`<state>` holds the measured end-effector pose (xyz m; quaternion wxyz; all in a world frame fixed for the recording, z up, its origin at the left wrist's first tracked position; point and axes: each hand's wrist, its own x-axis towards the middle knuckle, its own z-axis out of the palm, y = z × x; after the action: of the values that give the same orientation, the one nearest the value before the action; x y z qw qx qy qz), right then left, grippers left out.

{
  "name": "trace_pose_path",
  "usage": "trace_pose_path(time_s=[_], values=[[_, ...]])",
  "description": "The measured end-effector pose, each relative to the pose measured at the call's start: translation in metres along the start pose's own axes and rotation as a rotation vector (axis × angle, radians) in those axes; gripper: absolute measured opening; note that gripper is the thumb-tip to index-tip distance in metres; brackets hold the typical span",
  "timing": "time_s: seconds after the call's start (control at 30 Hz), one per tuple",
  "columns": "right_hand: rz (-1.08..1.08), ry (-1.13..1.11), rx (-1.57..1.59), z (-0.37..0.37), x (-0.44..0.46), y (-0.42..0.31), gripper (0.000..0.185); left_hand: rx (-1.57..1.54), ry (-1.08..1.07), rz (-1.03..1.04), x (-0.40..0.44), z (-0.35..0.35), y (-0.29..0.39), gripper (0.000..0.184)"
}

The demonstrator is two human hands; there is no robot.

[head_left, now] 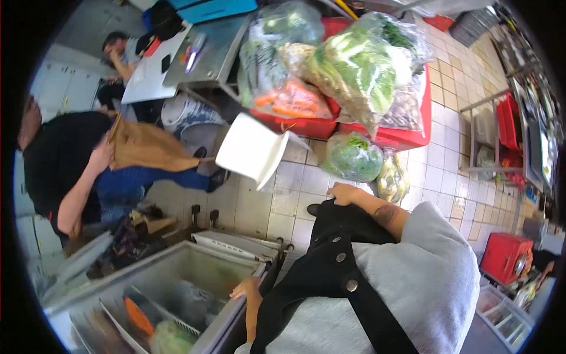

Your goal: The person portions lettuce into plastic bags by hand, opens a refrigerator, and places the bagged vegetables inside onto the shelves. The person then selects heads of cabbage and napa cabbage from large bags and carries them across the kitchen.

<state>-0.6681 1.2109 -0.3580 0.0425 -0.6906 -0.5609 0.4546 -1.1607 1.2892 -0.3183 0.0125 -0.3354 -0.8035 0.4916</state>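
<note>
My left hand (244, 288) lies with its fingers spread on the rim of an open chest freezer (250, 277). Inside the freezer are white wire dividers (168, 312), an orange item (138, 317) and a pale green bagged item (172, 339). My right hand (343, 193) rests against my black apron (348, 224), its fingers partly hidden; nothing shows in it. Beyond that hand, a clear bag of green vegetables (354, 158) and a bag of pale yellowish produce (393, 179) stand on the tiled floor.
Red crates (389, 135) hold bagged lettuce (362, 68) and carrots (295, 100). A white plastic stool (250, 147) stands ahead. At left, a person in black (65, 159) holds a brown cloth (147, 144); another person (121, 53) sits behind. Metal shelving (492, 168) lines the right.
</note>
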Motion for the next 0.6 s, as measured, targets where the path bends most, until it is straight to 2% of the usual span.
trace_pose_path(time_s=[0.1,0.17,0.3,0.43,0.47,0.5,0.53,0.6], values=[[0.196,0.349,0.147,-0.054,-0.035,0.032,0.051,-0.057,-0.014,0.120,-0.009,-0.021,0.007,0.073],[0.219,0.793,0.218,-0.102,-0.068,0.048,0.047,-0.101,-0.022,0.253,-0.019,-0.038,0.013,0.072],[0.270,1.303,0.173,-0.178,-0.087,0.115,0.040,-0.167,0.034,0.565,-0.068,-0.073,0.050,0.069],[0.226,1.605,0.092,-0.267,-0.096,0.154,0.043,-0.092,0.233,1.033,-0.141,-0.103,0.132,0.067],[0.220,1.640,0.031,-0.285,-0.095,0.160,0.050,-0.118,0.293,1.139,-0.173,-0.116,0.152,0.066],[0.227,1.551,0.032,-0.300,-0.095,0.166,0.055,-0.135,0.347,1.240,-0.206,-0.125,0.168,0.066],[0.236,1.455,0.039,-0.316,-0.099,0.165,0.059,-0.255,0.533,1.409,-0.227,-0.123,0.190,0.063],[0.239,1.313,0.003,-0.317,-0.096,0.173,0.067,-0.354,0.519,1.493,-0.336,-0.163,0.198,0.064]])
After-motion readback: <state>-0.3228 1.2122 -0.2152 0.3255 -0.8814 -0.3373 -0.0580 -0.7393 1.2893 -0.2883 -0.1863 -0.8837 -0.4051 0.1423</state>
